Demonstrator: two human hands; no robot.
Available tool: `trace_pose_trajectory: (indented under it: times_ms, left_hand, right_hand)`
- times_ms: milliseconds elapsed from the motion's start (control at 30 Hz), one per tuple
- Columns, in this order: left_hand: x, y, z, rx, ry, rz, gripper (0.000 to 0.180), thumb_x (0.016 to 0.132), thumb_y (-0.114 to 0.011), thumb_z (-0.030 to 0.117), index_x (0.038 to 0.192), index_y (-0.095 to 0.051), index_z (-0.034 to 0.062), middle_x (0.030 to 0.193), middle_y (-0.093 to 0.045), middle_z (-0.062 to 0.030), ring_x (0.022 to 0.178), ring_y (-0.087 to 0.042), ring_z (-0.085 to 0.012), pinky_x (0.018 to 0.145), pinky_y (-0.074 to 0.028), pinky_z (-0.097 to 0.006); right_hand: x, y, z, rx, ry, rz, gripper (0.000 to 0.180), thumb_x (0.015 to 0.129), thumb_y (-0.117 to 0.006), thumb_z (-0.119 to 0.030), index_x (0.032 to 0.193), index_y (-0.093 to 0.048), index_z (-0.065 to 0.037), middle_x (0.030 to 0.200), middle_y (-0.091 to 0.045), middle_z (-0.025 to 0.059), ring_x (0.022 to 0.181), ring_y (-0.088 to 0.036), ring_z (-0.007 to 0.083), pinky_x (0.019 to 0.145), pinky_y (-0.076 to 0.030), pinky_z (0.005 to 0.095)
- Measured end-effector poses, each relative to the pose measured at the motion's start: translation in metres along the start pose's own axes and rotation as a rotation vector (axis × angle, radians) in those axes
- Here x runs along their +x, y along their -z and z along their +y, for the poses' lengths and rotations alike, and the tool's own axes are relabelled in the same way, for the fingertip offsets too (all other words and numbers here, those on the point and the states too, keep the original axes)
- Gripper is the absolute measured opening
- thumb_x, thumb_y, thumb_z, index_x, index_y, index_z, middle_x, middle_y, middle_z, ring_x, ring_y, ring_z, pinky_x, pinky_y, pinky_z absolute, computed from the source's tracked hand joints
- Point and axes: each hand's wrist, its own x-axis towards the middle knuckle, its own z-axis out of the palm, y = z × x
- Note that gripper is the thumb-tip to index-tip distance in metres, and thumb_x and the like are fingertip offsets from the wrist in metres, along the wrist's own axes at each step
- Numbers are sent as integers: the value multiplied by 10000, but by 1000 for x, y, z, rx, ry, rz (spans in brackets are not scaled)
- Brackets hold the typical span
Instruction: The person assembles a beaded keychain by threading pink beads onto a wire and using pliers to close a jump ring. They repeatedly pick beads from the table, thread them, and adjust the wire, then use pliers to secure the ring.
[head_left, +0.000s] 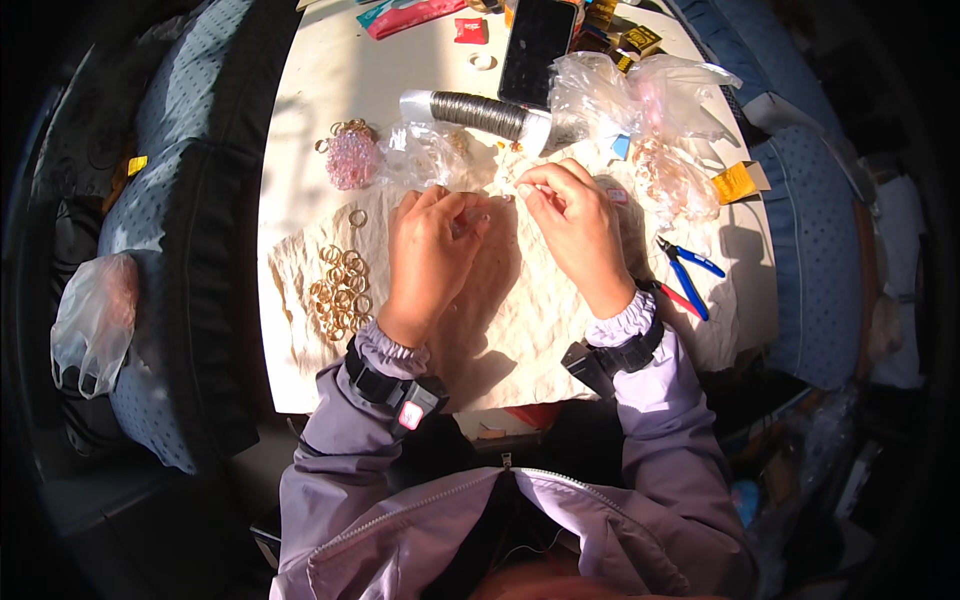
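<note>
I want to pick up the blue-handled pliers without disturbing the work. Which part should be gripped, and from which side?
Grip the two blue handles of the pliers, coming from the right. They lie flat on the crumpled cloth, nose up-left toward the right hand, handles spread toward the table's right edge. That side looks free; a red-handled tool lies close beside them.
</note>
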Motion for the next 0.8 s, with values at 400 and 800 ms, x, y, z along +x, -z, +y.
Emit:
trace_pose_trajectory:
  times_ms: [400, 800]
  left_hand:
    - [3, 6, -14, -586, 283, 42, 357, 941, -536, -169, 1231, -667, -8, 1135, -688, -30, 1037, -631, -100, 929, -498, -244]
    - [0, 3, -8, -662, 303, -43, 260, 1025, -569, -120, 1237, -678, -14, 1177, -716, -35, 1082, -661, -109, 988, -506, -247]
  right_hand:
    - [-2, -6, 7, -97, 72, -106, 108, 946, -798, -75, 1047, -821, -44, 952, -725, 117, 820, -729, 285, 746, -560, 361]
    - [5, 1, 6, -15, -6, 56, 81, 999, -755, -64, 1069, -784, -38, 1017, -748, 105, 855, -744, 232, 741, -577, 363]
